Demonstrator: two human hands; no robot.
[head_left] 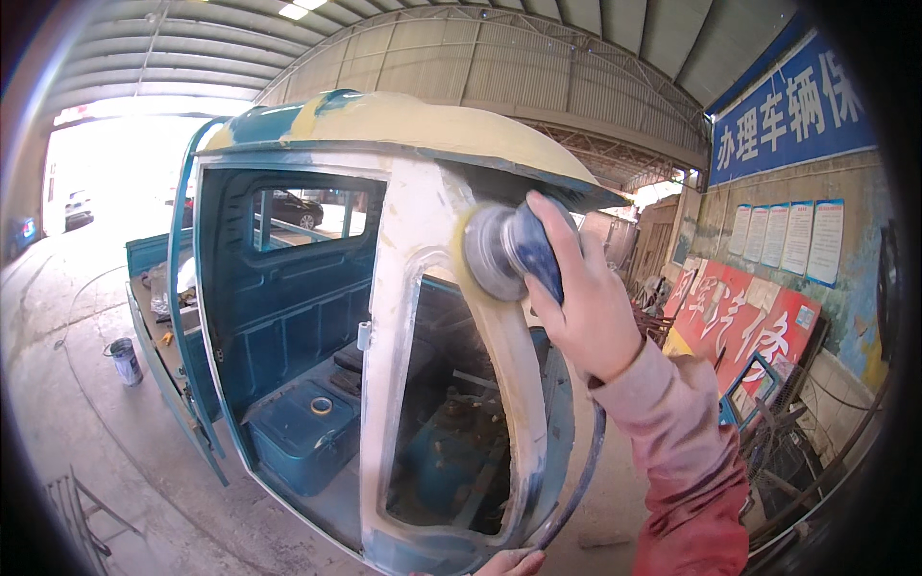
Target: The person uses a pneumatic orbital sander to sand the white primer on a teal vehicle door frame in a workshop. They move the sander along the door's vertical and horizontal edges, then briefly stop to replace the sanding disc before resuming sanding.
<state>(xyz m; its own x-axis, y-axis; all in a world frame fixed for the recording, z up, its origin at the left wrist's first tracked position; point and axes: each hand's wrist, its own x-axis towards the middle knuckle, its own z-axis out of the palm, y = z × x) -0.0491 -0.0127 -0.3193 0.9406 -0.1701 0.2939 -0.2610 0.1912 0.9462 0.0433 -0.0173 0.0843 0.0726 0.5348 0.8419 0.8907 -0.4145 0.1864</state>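
My right hand (586, 298) is closed around the blue body of a round disc sander (509, 250). The sander's pad lies against the upper front pillar of a small vehicle cab (379, 278), just below the roof overhang. White and cream filler covers that pillar and much of the roof (432, 125); the rest of the cab is teal. From the sander a dark hose (588, 470) curves down to the lower edge. There my left hand (514, 563) shows only in part, its fingers closed at the hose beside the cab's lower front corner.
A metal can (125, 362) stands on the floor beside the teal cargo bed (144, 254). Metal racks (91, 518) lie at lower left. On the right, a red sign board (740, 322) and scrap frames (759, 394) lean by the wall. Inside the cab is a teal seat box (303, 432).
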